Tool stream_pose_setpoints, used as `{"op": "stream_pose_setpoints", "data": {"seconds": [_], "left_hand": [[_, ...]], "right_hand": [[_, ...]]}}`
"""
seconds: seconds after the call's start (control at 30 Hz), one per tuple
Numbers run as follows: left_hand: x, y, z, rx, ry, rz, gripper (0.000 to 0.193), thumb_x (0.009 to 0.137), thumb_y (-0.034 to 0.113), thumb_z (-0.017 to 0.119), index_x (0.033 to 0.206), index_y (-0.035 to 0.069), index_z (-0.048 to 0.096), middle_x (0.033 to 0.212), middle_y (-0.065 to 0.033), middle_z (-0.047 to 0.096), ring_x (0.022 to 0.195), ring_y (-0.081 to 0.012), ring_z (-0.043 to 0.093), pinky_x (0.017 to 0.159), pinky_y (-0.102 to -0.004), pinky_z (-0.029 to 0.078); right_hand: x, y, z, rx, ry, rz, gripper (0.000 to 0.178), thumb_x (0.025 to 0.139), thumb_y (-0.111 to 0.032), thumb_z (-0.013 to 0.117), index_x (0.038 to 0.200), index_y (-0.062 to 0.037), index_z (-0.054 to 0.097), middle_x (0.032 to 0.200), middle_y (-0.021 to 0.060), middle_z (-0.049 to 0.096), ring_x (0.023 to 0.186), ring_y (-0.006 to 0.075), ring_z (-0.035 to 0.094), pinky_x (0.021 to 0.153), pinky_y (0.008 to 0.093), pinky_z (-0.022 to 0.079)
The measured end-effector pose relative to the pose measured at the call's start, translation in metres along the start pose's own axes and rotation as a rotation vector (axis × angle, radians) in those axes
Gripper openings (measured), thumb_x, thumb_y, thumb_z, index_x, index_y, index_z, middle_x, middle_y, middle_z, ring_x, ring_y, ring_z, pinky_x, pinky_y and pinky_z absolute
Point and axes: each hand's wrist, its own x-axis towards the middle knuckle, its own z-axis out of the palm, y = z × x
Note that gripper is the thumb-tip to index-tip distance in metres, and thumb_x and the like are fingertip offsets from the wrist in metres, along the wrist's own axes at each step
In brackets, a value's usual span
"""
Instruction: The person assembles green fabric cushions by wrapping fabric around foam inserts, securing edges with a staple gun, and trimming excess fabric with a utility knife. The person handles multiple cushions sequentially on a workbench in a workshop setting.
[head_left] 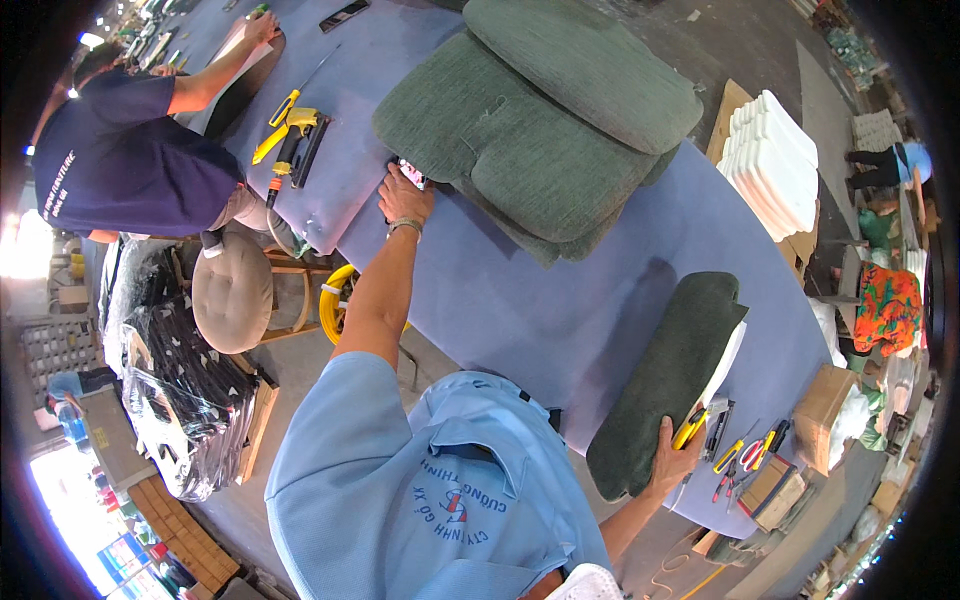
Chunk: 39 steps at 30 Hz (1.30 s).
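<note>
My left hand (407,197) is at the near left edge of a stack of green upholstered cushions (540,130). Its fingers are closed around a phone (411,173) with a bright, coloured face, partly hidden by the hand. On the right, a long dark green upholstered panel (665,370) lies slantwise on the table, with white material along its right side. Against the panel's lower right edge, my right hand (675,458) is closed on a yellow-handled tool (690,429). The hand hides part of this tool.
The blue-covered table (520,320) bears a yellow-black staple gun (292,147) with a hose and several hand tools (752,452) on the right. A co-worker (140,150) works at the far left. White foam pieces (768,165), a cardboard box (826,415) and a round-cushioned stool (232,292) stand around it.
</note>
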Motion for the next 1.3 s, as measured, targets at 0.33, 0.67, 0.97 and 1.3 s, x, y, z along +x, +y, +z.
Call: {"op": "stream_pose_setpoints", "data": {"seconds": [0.33, 0.67, 0.97, 1.3], "left_hand": [[-0.034, -0.058, -0.012, -0.171, 0.063, 0.108, 0.104, 0.076, 0.041, 0.086, 0.158, 0.005, 0.032, 0.136, -0.0216, 0.061, 0.124, -0.0418, 0.057, 0.108, -0.0492, 0.045], [-0.177, -0.11, -0.07, -1.443, -0.464, -0.205, 0.086, 0.096, 0.023, 0.074, 0.165, 0.022, 0.022, 0.135, -0.0102, 0.06, 0.118, -0.0221, 0.058, 0.1, -0.0429, 0.047], [-0.279, -0.034, -0.085, -1.48, -0.985, -0.08, 0.077, 0.099, 0.019, 0.067, 0.163, 0.025, 0.025, 0.124, -0.0148, 0.062, 0.103, -0.0266, 0.065, 0.086, -0.0453, 0.058], [-0.395, 0.091, -0.072, -1.316, -1.532, 0.479, 0.11, 0.084, -0.005, 0.075, 0.167, 0.024, 0.01, 0.135, -0.0144, 0.052, 0.117, -0.0233, 0.057, 0.106, -0.0368, 0.047]], "right_hand": [[-0.028, -0.075, 0.064, -0.039, 0.019, -0.234, 0.058, 0.079, -0.014, 0.083, 0.134, -0.0151, 0.065, 0.114, 0.0144, 0.063, 0.102, 0.035, 0.066, 0.088, 0.0459, 0.054], [-0.005, -0.031, 0.065, 0.206, -0.071, 0.119, 0.044, 0.087, -0.027, 0.078, 0.124, -0.0089, 0.066, 0.099, 0.0169, 0.074, 0.088, 0.0396, 0.07, 0.08, 0.0452, 0.055], [0.06, 0.09, 0.074, -0.209, 0.039, 0.148, 0.067, 0.086, -0.045, 0.074, 0.143, -0.0137, 0.057, 0.139, 0.0162, 0.062, 0.124, 0.0372, 0.062, 0.107, 0.047, 0.049], [-0.064, -0.006, 0.047, 0.777, -0.655, 0.006, 0.102, 0.085, -0.055, 0.079, 0.162, -0.0094, 0.03, 0.144, 0.0163, 0.056, 0.118, 0.0239, 0.062, 0.1, 0.0362, 0.049]]}}
